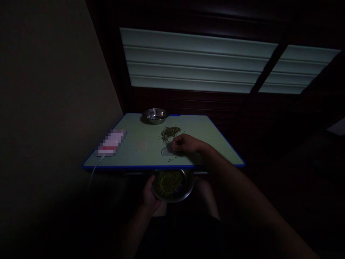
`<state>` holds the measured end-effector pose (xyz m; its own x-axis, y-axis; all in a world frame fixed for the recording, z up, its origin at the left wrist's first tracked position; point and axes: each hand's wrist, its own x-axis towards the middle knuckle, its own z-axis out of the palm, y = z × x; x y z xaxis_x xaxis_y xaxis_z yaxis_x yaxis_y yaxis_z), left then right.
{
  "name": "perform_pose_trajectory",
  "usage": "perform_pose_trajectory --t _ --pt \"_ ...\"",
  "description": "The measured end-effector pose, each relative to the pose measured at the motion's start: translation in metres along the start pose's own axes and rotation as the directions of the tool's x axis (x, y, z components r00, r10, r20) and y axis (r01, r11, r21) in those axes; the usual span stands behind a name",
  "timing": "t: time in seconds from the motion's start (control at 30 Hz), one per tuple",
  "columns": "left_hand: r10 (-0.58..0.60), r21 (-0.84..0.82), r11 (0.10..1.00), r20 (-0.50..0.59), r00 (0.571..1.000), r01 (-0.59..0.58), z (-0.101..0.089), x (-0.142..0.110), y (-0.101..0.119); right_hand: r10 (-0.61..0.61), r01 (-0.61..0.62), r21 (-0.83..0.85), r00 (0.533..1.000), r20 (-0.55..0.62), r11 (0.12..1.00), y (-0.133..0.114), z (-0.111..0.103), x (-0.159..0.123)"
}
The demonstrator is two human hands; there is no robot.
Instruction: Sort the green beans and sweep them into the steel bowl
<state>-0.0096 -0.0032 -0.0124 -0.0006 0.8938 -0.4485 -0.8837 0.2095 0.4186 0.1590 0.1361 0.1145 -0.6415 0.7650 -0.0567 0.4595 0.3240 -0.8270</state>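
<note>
Facing upward below the surface's [147,135] near edge in dim light, a steel bowl [188,185] sits clasped by left hand [151,195] fingers; right hand [185,143] fingers curl, contents unclear.

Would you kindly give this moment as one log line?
left hand: gripping round silver metal bowl of green grains | right hand: curled over pale green table, beside loose grains | far edge: second silver metal bowl

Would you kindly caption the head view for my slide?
Left hand holds a bowl of grains; right hand beside a grain pile.
</note>
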Motion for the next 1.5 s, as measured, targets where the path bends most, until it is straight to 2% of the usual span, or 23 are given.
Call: perform_pose_trajectory --t 0.1,0.3,0.4,0.53,0.93,1.07,1.17,1.23,1.33,1.4,1.43,1.5 --pt "-0.005 0.001 1.000 -0.001 1.000 0.005 0.001 -0.001 -0.001 0.085 -0.085 0.009 0.982 -0.166 0.996 0.008 -0.002 -0.010" --pt "0.028 -0.002 1.000 -0.004 1.000 -0.028 0.001 0.001 -0.002 0.169 -0.226 -0.181 0.943 -0.285 0.957 0.006 0.006 -0.024" --pt "0.021 0.008 1.000 -0.022 1.000 -0.021 0.001 0.001 -0.002 0.172 -0.225 -0.217 0.955 -0.240 0.950 -0.004 0.015 -0.026" --pt "0.028 0.007 1.000 -0.042 0.999 -0.028 0.001 0.000 -0.001 0.140 -0.170 -0.178 0.975 -0.172 0.969 -0.013 0.023 -0.026" --pt "0.008 0.007 1.000 0.005 1.000 -0.008 -0.007 0.005 -0.002 0.098 -0.111 -0.190 0.992 -0.075 0.976 -0.025 0.034 -0.034" --pt "0.002 0.022 1.000 -0.032 0.999 -0.001 -0.003 0.003 -0.002 0.102 -0.104 -0.102 0.994 -0.023 0.989 -0.023 0.032 -0.032" --pt "0.003 0.007 1.000 -0.032 0.999 -0.003 -0.002 0.002 -0.002 0.086 -0.085 0.034 0.996 -0.020 0.996 -0.019 0.024 -0.024" --pt "0.012 0.004 1.000 -0.025 1.000 -0.012 -0.002 0.001 -0.002 0.077 -0.065 0.143 0.994 -0.079 0.988 -0.014 0.015 -0.014" --pt "0.012 0.019 1.000 -0.024 1.000 -0.011 -0.002 0.001 -0.002 0.077 -0.021 0.197 0.957 -0.281 0.980 -0.003 0.004 0.003" --pt "0.005 0.023 1.000 -0.029 1.000 -0.005 -0.001 0.000 -0.001 0.106 -0.015 0.201 0.887 -0.450 0.979 0.007 0.000 0.013" --pt "0.004 0.023 1.000 -0.030 1.000 -0.004 0.000 0.000 -0.001 0.086 0.013 0.175 0.835 -0.543 0.984 0.013 0.000 0.016" --pt "0.002 0.022 1.000 -0.036 0.999 -0.001 0.001 -0.001 -0.001 0.040 0.044 0.116 0.769 -0.638 0.992 0.024 0.001 0.020"
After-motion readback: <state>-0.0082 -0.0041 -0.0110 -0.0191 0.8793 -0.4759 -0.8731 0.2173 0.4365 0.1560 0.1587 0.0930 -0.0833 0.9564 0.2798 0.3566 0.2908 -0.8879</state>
